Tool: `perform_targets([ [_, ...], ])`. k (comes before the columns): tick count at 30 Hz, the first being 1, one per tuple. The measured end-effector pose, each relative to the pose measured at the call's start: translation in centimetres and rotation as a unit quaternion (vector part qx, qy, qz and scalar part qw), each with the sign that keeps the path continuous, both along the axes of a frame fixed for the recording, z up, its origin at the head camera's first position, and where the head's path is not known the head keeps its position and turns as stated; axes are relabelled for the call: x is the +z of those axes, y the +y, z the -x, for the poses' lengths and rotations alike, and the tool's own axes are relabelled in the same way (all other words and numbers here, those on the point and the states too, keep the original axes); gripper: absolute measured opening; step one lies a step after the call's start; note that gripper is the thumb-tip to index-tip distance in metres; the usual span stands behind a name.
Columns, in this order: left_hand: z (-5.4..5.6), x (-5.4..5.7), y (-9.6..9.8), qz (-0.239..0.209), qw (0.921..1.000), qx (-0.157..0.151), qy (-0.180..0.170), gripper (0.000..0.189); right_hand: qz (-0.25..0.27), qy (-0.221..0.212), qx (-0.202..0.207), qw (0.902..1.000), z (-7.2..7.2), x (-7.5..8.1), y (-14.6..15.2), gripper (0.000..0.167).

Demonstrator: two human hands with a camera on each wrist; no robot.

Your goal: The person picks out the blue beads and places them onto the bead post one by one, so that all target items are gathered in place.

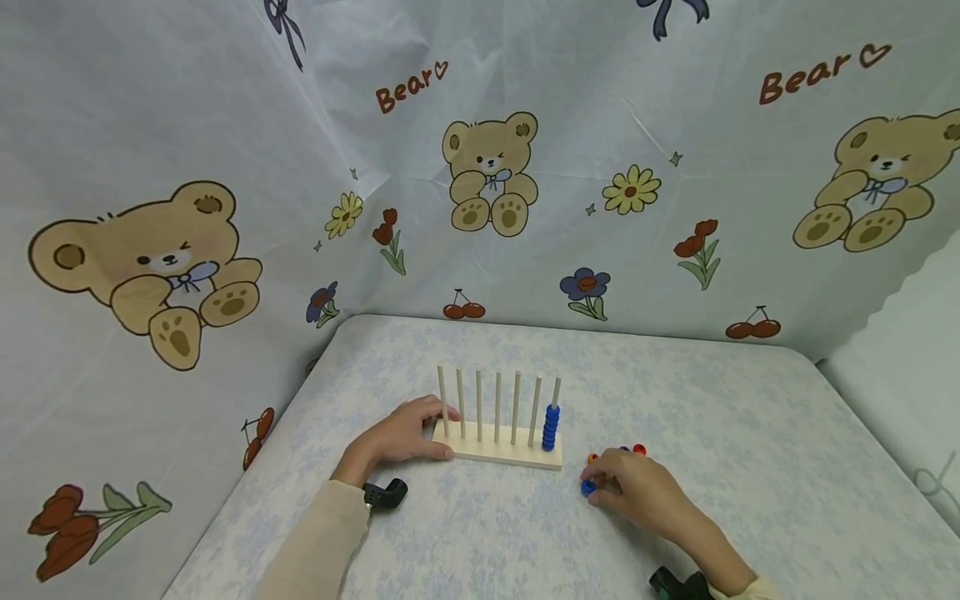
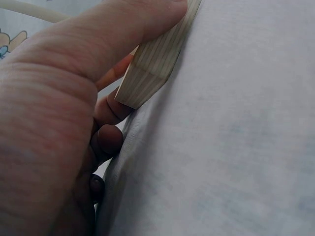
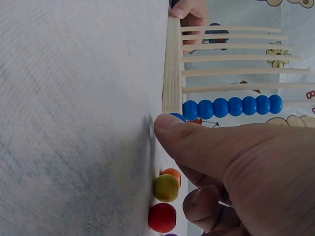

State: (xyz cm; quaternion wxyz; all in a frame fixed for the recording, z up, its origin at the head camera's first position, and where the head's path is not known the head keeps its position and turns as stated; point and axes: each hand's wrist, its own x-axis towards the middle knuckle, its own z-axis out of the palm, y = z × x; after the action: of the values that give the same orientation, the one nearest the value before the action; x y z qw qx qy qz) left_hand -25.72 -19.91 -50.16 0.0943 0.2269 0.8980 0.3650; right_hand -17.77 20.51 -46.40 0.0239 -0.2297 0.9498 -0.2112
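Note:
A pale wooden bead rack [image 1: 495, 451] with a row of upright pegs stands on the table. Its rightmost peg carries a stack of several blue beads [image 1: 551, 428]; the other pegs are bare. My left hand [image 1: 408, 430] grips the rack's left end, thumb along the near edge and fingers behind. The left wrist view shows that thumb against the striped wood grain of the base [image 2: 147, 69]. Right of the rack, my right hand [image 1: 641, 492] pinches a blue bead [image 1: 588, 488] just above the table. In the right wrist view the thumb mostly hides this bead.
Loose beads lie beside my right hand: a red one [image 3: 162, 218], a yellow one [image 3: 166, 188] and an orange one [image 3: 171, 174], with a purple one partly cut off. Behind the table hangs a bear-patterned cloth [image 1: 525, 275]. A pale cable [image 1: 933, 483] lies at the far right.

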Motion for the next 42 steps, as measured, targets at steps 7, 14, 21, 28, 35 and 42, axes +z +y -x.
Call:
perform_targets([
  [7, 0.1, 0.0, 0.1, 0.009, 1.0000, -0.002, 0.000, 0.049, 0.013, -0.004, 0.005, 0.9999, 0.1, 0.4, 0.5, 0.017],
  [14, 0.1, -0.2, 0.0, 0.010, 0.9999, 0.005, -0.003, 0.050, 0.023, 0.016, 0.003, 0.9996, 0.3, 1.0, 0.6, 0.017],
  [21, -0.1, 0.1, -0.1, 0.006, 0.9999, 0.008, -0.009, 0.052, 0.017, 0.050, -0.010, 0.9986, 0.7, 2.2, 0.1, 0.017],
  [28, -0.4, 0.6, 0.1, 0.004, 0.9999, 0.008, -0.014, 0.051, 0.029, 0.062, -0.026, 0.9973, 0.9, 3.2, -0.3, 0.018],
  [35, -0.3, 0.4, 0.1, 0.001, 0.9999, 0.008, -0.012, 0.051, 0.052, 0.105, -0.014, 0.9930, 1.4, 4.5, -0.2, 0.021],
  [42, -0.1, 0.3, 0.2, 0.000, 1.0000, 0.006, -0.006, 0.052, 0.070, 0.132, -0.014, 0.9886, 1.8, 5.5, -0.1, 0.023],
])
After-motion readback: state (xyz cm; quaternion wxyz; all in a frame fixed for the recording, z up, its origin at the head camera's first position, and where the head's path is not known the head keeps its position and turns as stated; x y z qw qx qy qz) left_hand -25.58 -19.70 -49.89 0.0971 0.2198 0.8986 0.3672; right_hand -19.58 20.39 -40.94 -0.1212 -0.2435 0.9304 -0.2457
